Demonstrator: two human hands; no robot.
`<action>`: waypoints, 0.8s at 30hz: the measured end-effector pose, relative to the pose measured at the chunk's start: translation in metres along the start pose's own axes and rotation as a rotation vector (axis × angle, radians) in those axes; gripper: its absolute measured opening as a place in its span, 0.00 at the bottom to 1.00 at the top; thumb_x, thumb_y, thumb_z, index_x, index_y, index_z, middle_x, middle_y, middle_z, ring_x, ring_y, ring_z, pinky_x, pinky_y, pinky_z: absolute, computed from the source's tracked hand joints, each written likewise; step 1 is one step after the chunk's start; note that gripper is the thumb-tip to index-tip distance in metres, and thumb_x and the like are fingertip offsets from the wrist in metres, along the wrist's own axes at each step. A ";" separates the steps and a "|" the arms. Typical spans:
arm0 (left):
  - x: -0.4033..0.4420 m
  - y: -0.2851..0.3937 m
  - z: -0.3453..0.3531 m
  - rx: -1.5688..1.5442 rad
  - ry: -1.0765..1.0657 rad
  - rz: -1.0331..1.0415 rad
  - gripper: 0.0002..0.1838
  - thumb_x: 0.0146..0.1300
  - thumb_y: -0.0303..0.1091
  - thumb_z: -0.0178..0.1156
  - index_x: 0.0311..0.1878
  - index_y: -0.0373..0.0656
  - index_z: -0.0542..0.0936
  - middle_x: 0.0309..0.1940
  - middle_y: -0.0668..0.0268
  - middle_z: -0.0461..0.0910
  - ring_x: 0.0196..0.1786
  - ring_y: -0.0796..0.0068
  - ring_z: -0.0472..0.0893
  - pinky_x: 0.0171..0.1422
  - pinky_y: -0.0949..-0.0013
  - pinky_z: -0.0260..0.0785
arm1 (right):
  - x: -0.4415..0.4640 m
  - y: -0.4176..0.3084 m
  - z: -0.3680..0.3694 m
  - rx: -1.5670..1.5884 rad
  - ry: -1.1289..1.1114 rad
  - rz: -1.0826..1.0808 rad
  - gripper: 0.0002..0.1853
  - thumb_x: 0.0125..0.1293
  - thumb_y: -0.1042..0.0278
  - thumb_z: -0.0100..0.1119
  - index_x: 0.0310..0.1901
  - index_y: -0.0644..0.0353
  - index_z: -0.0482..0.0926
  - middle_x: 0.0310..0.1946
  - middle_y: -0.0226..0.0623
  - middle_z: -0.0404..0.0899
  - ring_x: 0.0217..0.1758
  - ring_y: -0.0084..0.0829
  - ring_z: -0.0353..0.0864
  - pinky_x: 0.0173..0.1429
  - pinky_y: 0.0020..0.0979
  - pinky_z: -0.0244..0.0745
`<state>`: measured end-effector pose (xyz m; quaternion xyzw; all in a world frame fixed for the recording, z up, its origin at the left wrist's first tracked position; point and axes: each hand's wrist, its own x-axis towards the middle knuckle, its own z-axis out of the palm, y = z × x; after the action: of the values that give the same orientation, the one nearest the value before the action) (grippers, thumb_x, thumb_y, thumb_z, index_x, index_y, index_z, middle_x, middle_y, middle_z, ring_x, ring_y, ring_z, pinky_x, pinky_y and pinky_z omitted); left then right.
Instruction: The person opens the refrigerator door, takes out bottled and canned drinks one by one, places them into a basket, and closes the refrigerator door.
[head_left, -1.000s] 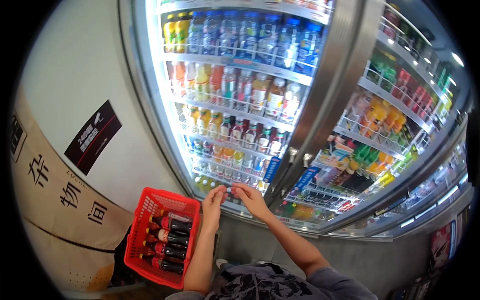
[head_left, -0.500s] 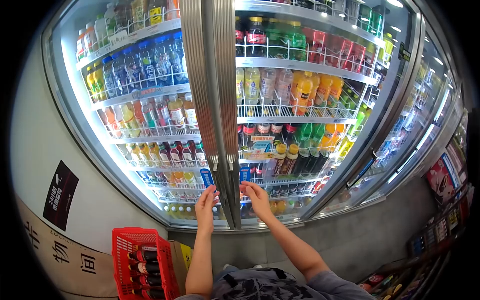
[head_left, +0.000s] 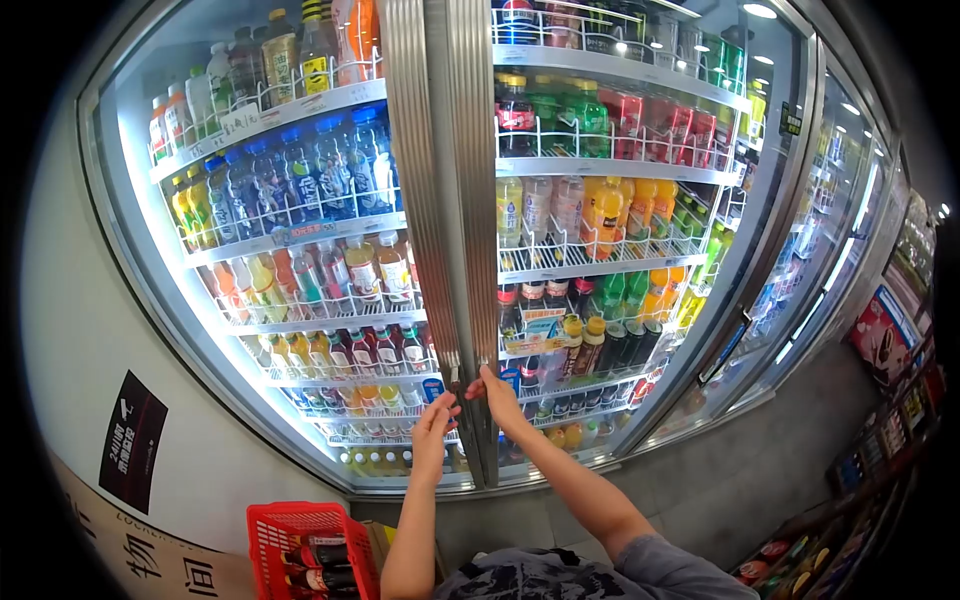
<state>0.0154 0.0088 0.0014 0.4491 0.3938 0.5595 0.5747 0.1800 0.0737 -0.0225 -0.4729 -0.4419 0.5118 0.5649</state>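
In front of me stands a glass-door drinks fridge, with a left door frame (head_left: 423,200) and a right door frame (head_left: 481,220) of ribbed metal meeting in the middle. My left hand (head_left: 432,428) is low by the left frame, over a blue sticker (head_left: 433,389), its fingers loosely bent and apart. At the right frame's lower part, my right hand (head_left: 502,402) has its fingers at the metal edge, beside another blue sticker (head_left: 512,379). Neither hand holds a bottle. Whether the fingertips press on the frames is hard to tell. Both doors look closed.
Several shelves of bottles and cans (head_left: 330,160) show through the glass. A red basket (head_left: 262,530) with dark bottles stands at my lower left, beside a cardboard box (head_left: 378,535). More fridge doors (head_left: 790,230) continue to the right. Shelving with goods (head_left: 870,450) lines the lower right.
My view has shifted, so the fridge and basket sit lower in the picture. Both hands have moved closer together, and my right hand's fingers have come to the right door's metal frame.
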 end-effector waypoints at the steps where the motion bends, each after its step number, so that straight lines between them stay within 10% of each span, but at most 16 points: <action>1: 0.000 0.000 -0.003 -0.004 -0.024 -0.011 0.21 0.75 0.36 0.51 0.67 0.40 0.72 0.63 0.62 0.76 0.60 0.72 0.78 0.58 0.70 0.71 | 0.004 -0.002 0.008 0.053 0.095 0.033 0.32 0.74 0.39 0.46 0.24 0.61 0.78 0.21 0.33 0.77 0.26 0.25 0.76 0.36 0.27 0.68; 5: -0.001 -0.001 -0.016 -0.010 -0.068 -0.039 0.20 0.76 0.36 0.50 0.67 0.40 0.73 0.61 0.61 0.77 0.58 0.72 0.79 0.58 0.71 0.70 | 0.011 0.005 0.012 0.163 0.114 0.096 0.30 0.73 0.37 0.46 0.17 0.50 0.65 0.14 0.21 0.60 0.17 0.19 0.59 0.24 0.25 0.51; 24: -0.048 0.014 -0.043 -0.052 -0.056 -0.062 0.18 0.76 0.36 0.49 0.62 0.39 0.76 0.55 0.62 0.81 0.53 0.75 0.80 0.56 0.72 0.70 | -0.015 0.005 0.016 0.086 0.198 0.099 0.26 0.74 0.45 0.44 0.21 0.54 0.68 0.15 0.25 0.64 0.19 0.21 0.63 0.27 0.27 0.58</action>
<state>-0.0326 -0.0366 -0.0003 0.4371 0.3768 0.5386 0.6140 0.1626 0.0606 -0.0254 -0.5178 -0.3378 0.5084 0.5995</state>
